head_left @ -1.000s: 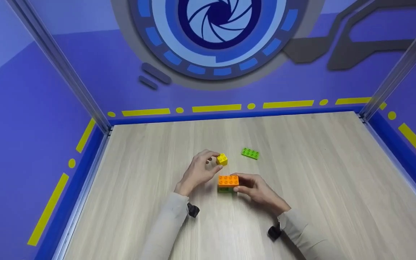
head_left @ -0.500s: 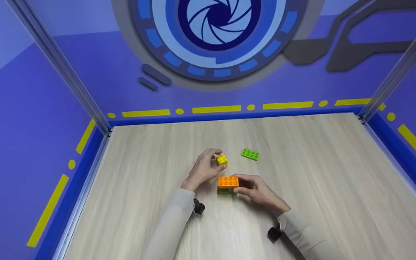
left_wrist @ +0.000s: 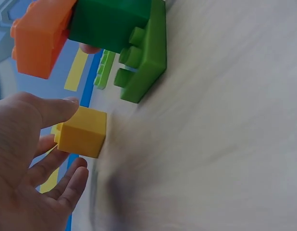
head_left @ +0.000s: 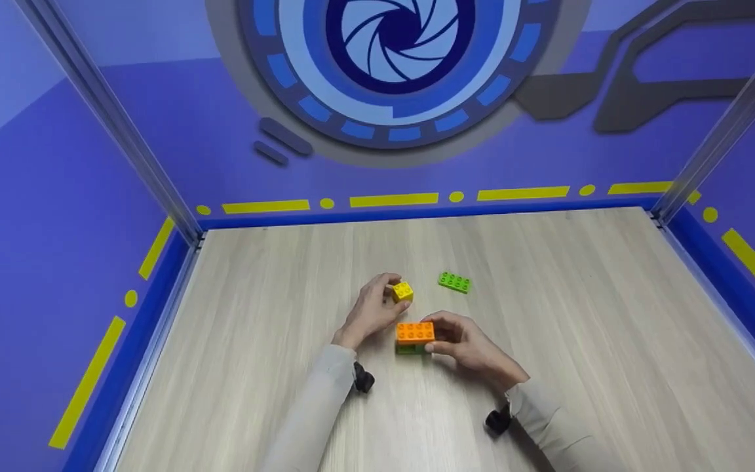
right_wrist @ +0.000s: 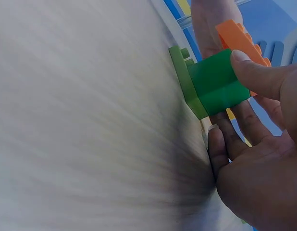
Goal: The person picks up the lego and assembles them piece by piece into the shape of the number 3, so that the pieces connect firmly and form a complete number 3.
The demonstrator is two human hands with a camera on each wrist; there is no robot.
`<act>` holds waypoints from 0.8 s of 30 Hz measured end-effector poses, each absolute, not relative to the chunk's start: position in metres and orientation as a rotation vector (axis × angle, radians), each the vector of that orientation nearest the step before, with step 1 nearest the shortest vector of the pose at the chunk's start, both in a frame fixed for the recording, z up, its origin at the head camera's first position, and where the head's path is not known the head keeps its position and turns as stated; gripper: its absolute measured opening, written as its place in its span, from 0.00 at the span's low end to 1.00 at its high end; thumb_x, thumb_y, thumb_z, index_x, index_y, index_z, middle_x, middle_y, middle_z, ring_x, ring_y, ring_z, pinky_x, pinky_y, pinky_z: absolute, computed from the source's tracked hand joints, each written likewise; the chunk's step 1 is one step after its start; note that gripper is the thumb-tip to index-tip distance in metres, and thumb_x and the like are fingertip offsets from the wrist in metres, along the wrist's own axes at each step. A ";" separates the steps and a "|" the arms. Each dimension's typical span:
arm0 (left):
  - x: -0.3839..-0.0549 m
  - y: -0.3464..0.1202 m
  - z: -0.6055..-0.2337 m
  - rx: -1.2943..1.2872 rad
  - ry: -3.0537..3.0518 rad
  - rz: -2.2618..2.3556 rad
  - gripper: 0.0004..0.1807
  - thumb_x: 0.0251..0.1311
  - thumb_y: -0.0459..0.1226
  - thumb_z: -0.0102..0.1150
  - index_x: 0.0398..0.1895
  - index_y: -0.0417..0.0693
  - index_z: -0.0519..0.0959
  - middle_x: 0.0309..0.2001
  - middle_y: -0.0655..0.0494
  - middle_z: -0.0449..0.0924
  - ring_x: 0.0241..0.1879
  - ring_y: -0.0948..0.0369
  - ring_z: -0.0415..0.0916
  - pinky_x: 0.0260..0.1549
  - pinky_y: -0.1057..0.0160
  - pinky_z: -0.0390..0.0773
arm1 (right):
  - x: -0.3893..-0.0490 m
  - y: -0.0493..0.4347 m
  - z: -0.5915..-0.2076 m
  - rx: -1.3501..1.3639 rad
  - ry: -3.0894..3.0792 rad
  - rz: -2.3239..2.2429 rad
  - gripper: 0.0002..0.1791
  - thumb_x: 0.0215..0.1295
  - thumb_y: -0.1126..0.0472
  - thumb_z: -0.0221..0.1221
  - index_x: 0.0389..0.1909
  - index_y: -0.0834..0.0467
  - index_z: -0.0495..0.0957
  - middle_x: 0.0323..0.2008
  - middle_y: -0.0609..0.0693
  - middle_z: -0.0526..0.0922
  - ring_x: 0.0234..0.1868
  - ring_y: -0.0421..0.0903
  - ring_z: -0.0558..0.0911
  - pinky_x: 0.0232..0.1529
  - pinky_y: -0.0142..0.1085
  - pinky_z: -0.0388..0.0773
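My left hand [head_left: 372, 311] pinches a small yellow toy brick [head_left: 403, 292] between thumb and fingers. In the left wrist view the thumb lies along one side of the yellow brick [left_wrist: 83, 132], with its studs toward the palm. Just nearer to me, my right hand [head_left: 472, 347] grips a stack of bricks from its right side. An orange brick [head_left: 415, 332] tops the stack. Under it, in the right wrist view, come a dark green brick [right_wrist: 218, 82], which the right thumb presses, and a light green studded plate [right_wrist: 187, 84]. The orange brick overhangs the dark green one.
A separate light green studded plate [head_left: 455, 282] lies on the wooden table [head_left: 272, 275] beyond the stack, right of the yellow brick. Blue printed walls [head_left: 122, 164] enclose the table at the back and sides.
My left hand has shifted slightly right and its fingers sit closer around the yellow brick, which hardly moved. The right hand and the stack stay in place.
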State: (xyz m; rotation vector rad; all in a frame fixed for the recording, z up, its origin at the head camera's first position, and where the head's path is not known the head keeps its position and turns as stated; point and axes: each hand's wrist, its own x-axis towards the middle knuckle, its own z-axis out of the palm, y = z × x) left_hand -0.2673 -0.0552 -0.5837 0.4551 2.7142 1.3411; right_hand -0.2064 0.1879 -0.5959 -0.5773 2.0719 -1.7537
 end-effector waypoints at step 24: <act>-0.270 -0.054 -0.594 0.465 2.731 1.419 0.22 0.74 0.38 0.67 0.68 0.46 0.78 0.63 0.49 0.81 0.58 0.55 0.81 0.60 0.54 0.84 | -0.208 0.188 -0.598 -0.522 2.027 -1.768 0.24 0.71 0.65 0.69 0.66 0.64 0.78 0.62 0.61 0.85 0.63 0.51 0.84 0.62 0.31 0.81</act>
